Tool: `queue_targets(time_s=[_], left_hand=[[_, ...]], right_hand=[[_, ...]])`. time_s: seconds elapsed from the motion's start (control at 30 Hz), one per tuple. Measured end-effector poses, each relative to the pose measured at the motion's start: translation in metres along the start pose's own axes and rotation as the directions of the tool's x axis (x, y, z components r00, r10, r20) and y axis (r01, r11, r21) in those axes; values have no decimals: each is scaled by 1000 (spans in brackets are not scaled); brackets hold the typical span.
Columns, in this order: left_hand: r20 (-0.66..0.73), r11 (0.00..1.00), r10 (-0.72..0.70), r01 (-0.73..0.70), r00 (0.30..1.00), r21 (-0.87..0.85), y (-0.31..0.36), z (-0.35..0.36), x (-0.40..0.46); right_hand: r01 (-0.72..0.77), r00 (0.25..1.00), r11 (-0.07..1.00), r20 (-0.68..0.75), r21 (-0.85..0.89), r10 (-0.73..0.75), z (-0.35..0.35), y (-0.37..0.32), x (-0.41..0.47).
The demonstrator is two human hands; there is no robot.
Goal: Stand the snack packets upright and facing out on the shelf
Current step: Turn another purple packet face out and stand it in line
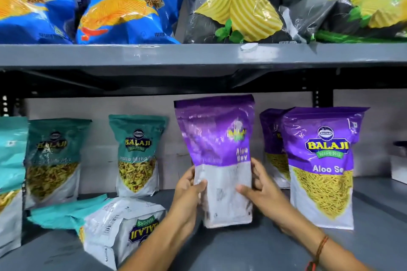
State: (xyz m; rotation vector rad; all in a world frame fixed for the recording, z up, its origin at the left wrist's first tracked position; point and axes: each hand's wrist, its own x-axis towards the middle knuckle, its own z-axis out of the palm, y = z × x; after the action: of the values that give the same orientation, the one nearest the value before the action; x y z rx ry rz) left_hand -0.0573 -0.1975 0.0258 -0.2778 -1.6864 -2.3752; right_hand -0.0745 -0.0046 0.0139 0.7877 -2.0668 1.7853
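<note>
Purple packet [217, 156] held upright at the middle of the lower shelf [253, 248], its base at or just above the shelf floor — contact cannot be told. It is gripped low on both edges: left hand [189, 191] with thumb across the white lower panel, right hand [259, 187] likewise, fingers wrapped behind. The face is blurred; it appears half-turned, the logo showing only toward the right edge.

Step in hand, as judged: the packet is to be squared so the printed front faces out, then set flat on its base. The base is best pressed down evenly and the grip eased off only once the packet stands alone.

Around it:
- Just right, a standing purple packet [322, 167], front out, with another purple one [273, 149] behind it — a line to be matched.
- Left and far, two green packets [137, 154] [54, 160] upright against the back wall; a further one cut off at the left edge.
- Near left, a green packet lying flat [114, 226], logo upside down — not yet stood, and close beside the left forearm, so it could be knocked.

Upper shelf [154, 54] carries blue and grey crisp bags; headroom under it looks ample.
</note>
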Motion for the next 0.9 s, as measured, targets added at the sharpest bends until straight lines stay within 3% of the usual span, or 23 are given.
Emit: queue_targets(time_s=[0.07, 0.2, 0.27, 0.33, 0.37, 0.47, 0.53, 0.6, 0.7, 0.8, 0.9], left_hand=[[-5, 997, -24, 24, 1000, 70, -17, -7, 0], [-5, 997, -23, 23, 1000, 75, -32, -11, -1], [-16, 999, -36, 36, 999, 20, -29, -6, -1], [-2, 995, -96, 96, 995, -31, -23, -3, -4], [3, 989, -133, 133, 991, -59, -22, -3, -4], [-43, 961, -247, 239, 968, -141, -22, -1, -7], [-87, 964, -265, 261, 960, -52, -24, 0, -11], [-171, 971, -209, 225, 963, 76, -28, -2, -19], [-178, 965, -141, 175, 974, 196, -36, 1, -30], [-169, 938, -205, 243, 964, 247, -42, 15, -39], [-247, 967, -78, 133, 966, 215, -48, 16, -35]], right_hand=[[2, 1000, 992, 17, -126, 0, 8, 14, -11], [-23, 1000, 986, -24, -165, 20, 15, 17, -19], [-38, 985, 976, -170, -213, 2, 18, 17, -21], [-65, 918, 963, -393, -260, -45, 25, 15, -30], [-68, 906, 961, -420, -269, -53, 30, 13, -37], [-155, 981, 960, -152, -232, 122, 51, 4, -57], [-212, 977, 950, -52, -230, 206, 60, 3, -62], [-244, 970, 942, -83, -232, 230, 61, 0, -59], [-275, 960, 946, -100, -172, 261, 48, -3, -50], [-313, 948, 945, -97, -94, 304, 34, 1, -38], [-340, 939, 937, -87, -80, 334, 25, 9, -25]])
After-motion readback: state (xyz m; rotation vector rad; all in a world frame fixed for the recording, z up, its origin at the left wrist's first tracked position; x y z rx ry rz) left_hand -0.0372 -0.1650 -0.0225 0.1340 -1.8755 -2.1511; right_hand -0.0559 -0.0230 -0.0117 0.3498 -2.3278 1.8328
